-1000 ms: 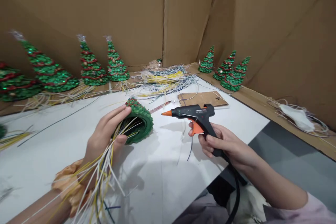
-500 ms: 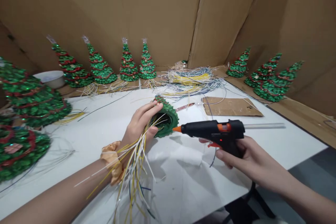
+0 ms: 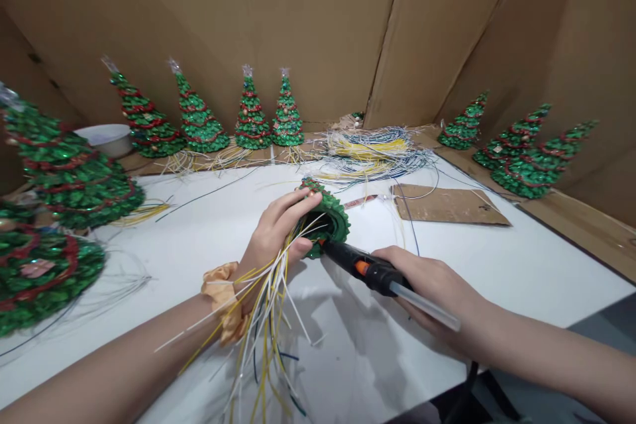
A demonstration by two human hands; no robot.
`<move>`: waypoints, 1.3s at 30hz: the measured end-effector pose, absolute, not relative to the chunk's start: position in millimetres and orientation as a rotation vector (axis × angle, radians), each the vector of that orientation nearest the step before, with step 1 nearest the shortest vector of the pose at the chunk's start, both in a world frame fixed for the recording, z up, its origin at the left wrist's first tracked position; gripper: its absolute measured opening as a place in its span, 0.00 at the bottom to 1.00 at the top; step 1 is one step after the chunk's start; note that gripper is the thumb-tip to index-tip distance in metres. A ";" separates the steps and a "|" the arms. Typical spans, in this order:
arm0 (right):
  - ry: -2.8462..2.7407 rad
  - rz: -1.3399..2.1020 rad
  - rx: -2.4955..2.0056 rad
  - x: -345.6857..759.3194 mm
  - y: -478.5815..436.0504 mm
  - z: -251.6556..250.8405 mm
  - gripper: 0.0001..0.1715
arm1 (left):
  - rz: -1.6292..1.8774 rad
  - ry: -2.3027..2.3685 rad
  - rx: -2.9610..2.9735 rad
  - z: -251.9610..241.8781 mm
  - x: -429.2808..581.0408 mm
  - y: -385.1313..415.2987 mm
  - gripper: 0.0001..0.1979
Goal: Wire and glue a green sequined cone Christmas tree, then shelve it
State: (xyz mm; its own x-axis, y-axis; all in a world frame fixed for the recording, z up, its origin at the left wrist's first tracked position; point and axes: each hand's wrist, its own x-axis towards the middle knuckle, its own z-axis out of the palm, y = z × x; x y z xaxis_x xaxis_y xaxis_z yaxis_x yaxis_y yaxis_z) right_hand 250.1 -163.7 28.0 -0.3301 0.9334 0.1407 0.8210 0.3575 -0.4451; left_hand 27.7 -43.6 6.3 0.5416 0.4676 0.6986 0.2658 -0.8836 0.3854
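Note:
My left hand [image 3: 278,232] grips a small green Christmas tree [image 3: 338,215] lying on its side, its hollow base turned toward me. A bundle of white, yellow and dark blue wires [image 3: 271,298] comes out of the base and hangs over my wrist and the table. My right hand [image 3: 432,285] is wrapped round a black hot glue gun [image 3: 348,258] with a clear glue stick [image 3: 427,306] in its rear. The gun's nozzle is at the lower rim of the hollow base, its tip partly inside; whether it touches cannot be made out.
Decorated trees [image 3: 252,112] stand along the back, on the left and at the right [image 3: 527,159]. A wire heap [image 3: 368,152] lies at the back of the white table [image 3: 209,212], near a cardboard piece [image 3: 447,204]. A white bowl [image 3: 106,140] sits back left.
My right hand has turned the glue gun and moved it left, bringing its nozzle from beside the tree into the base opening. My left hand still holds the tree; the view has shifted slightly.

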 end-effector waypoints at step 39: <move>-2.353 0.152 -1.669 239.7 -145.4 53.0 0.14 | 1.272 0.684 2.513 6.9 31.1 -47.4 0.27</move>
State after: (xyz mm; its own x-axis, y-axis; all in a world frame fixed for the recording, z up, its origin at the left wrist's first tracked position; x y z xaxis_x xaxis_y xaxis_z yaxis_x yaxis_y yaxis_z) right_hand 239.7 -145.4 53.0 -0.3112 0.9395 0.1435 0.9131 0.3374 -0.2290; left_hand 31.1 -47.4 6.9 0.5110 0.5086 0.6929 0.2975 -0.8610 0.4126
